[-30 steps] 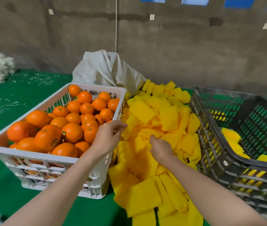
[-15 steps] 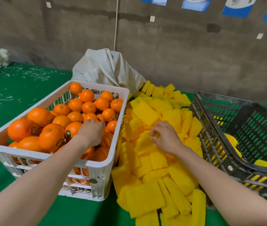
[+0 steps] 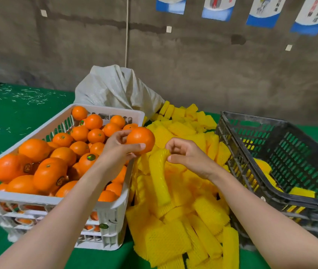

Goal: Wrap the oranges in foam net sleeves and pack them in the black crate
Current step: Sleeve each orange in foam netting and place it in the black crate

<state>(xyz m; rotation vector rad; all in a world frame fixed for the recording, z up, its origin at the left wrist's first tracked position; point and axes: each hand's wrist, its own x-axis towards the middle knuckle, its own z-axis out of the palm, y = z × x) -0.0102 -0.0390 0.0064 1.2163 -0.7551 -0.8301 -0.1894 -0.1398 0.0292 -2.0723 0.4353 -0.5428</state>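
Orange (image 3: 140, 139) — gripped in left hand (image 3: 118, 150) above the left edge of the sleeve pile (image 3: 208, 214), beside the white crate (image 3: 115, 110); right hand (image 3: 185, 154) pinches one foam net sleeve (image 3: 159, 177) by its top end over the pile, apparently readying its mouth — black crate (image 3: 255, 118) right of pile.

- The black crate (image 3: 255, 118) runs off the frame's right edge. The yellow pieces (image 3: 262, 166) inside sit half behind its lattice wall.
- The banners (image 3: 262, 10) along the top are cropped by the upper edge, and their print is too blurred to read.
- The white crate (image 3: 28, 197) is cut at the left edge, and its top layer of oranges (image 3: 47, 171) buries the rest.
- The stickers (image 3: 91, 157) are too small to read.
- Fingers of the left hand (image 3: 117, 150) cover part of the held orange (image 3: 141, 138).
- The top end of the foam sleeve (image 3: 159, 177) disappears inside the right hand (image 3: 189, 156).
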